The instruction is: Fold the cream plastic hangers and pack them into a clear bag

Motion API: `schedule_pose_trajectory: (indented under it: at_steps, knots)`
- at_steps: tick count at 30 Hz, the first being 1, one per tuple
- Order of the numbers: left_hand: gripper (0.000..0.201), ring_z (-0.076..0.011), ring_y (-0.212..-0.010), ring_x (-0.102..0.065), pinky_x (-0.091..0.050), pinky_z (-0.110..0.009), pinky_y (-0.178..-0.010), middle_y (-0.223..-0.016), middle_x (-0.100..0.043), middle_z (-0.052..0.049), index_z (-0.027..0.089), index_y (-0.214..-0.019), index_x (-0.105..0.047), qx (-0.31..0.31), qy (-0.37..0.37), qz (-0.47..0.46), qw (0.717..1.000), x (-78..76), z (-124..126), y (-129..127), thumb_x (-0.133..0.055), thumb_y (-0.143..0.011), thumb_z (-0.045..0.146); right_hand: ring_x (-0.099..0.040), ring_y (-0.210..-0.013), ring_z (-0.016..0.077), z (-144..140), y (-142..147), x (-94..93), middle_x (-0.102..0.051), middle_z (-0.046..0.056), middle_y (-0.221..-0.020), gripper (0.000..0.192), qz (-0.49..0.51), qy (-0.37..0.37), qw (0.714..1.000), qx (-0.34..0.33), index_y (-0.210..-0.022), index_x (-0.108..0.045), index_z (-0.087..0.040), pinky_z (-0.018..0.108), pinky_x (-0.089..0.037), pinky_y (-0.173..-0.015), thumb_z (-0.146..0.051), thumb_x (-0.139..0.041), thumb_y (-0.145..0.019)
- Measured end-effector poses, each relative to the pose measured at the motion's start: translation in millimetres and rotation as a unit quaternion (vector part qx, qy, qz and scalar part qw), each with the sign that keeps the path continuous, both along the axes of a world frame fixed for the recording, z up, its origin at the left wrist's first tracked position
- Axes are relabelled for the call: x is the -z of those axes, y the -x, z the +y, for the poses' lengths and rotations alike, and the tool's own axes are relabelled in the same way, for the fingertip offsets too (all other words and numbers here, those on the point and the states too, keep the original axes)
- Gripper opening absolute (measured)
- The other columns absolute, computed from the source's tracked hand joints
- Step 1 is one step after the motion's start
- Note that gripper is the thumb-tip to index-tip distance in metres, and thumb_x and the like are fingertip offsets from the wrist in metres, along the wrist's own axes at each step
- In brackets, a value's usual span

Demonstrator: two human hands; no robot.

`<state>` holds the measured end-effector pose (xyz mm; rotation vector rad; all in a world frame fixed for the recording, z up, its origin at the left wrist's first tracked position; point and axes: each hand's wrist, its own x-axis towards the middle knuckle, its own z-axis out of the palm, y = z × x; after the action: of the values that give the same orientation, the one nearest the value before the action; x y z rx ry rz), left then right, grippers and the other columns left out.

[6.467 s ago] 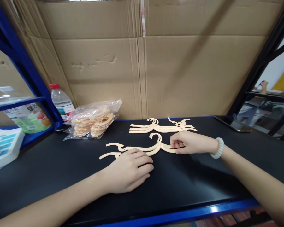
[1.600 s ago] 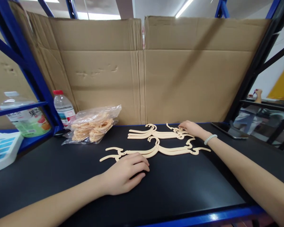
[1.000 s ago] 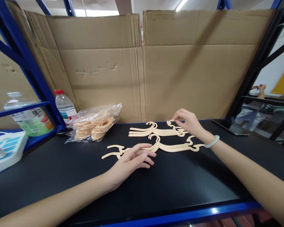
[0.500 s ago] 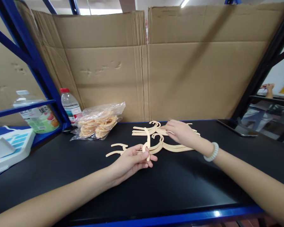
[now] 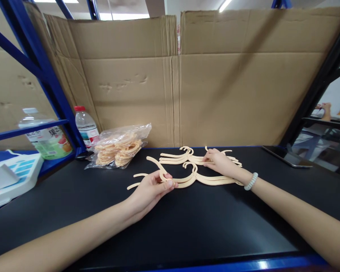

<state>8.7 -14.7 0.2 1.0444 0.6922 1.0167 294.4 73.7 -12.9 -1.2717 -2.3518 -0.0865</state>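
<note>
Small cream plastic hangers lie in two rows on the black shelf top (image 5: 215, 226). My left hand (image 5: 151, 189) pinches a cream hanger arm piece (image 5: 158, 168) by its lower end, lifted and tilted up to the left over the near row of hangers (image 5: 209, 178). Its fingers are closed on it. My right hand (image 5: 219, 162), with a pale bead bracelet at the wrist, rests with fingers bent between the near row and the far row of hangers (image 5: 181, 156), touching them. Whether it grips one I cannot tell.
A clear bag of cream hangers (image 5: 119, 147) lies at back left beside a red-capped water bottle (image 5: 85, 126). A larger bottle (image 5: 47, 134) and a white box (image 5: 11, 177) sit left. Cardboard (image 5: 187, 87) walls the back. A dark tablet (image 5: 286, 156) lies right.
My right hand went to the far row, then came back toward the near row. My left hand lifted off the shelf, took a hanger piece and now tilts it left.
</note>
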Motion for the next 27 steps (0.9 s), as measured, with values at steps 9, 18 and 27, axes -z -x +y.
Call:
schedule_pose_trajectory:
  at_steps: [9,18,27]
  knots:
    - [0.022,-0.0082,-0.070,-0.064,-0.053,-0.015,-0.069,-0.074,-0.065,-0.001,0.013,-0.079,-0.068,-0.086,0.008,-0.041,0.995,-15.9,13.4,10.0,-0.084,-0.064,0.012,-0.054,-0.065,0.0160,-14.1,-1.7,-22.4,-0.059,0.002,-0.075,0.004,0.101,0.019,0.995,-0.007,-0.082,-0.050,-0.019,0.029,-0.042,-0.062,-0.022,-0.050,-0.085]
    - [0.019,-0.0108,-0.077,-0.059,-0.054,-0.022,-0.068,-0.080,-0.058,0.000,0.014,-0.075,-0.063,-0.107,-0.013,-0.062,0.992,-15.1,26.6,19.6,-0.081,-0.070,0.018,-0.060,-0.079,0.0191,-32.7,-11.3,-59.2,-0.064,0.007,-0.090,0.023,0.182,0.102,0.973,-0.098,-0.096,-0.062,-0.019,0.033,-0.049,-0.072,-0.038,-0.053,-0.087]
    - [0.018,-0.0148,-0.080,-0.065,-0.055,-0.027,-0.077,-0.074,-0.062,-0.003,0.015,-0.074,-0.056,-0.023,0.006,-0.107,0.994,-18.3,25.1,20.9,-0.074,-0.077,0.013,-0.059,-0.073,0.0180,-37.9,-8.7,-58.0,-0.064,0.006,-0.082,0.028,0.188,0.083,0.974,-0.099,-0.091,-0.065,-0.018,0.031,-0.049,-0.065,-0.044,-0.058,-0.085]
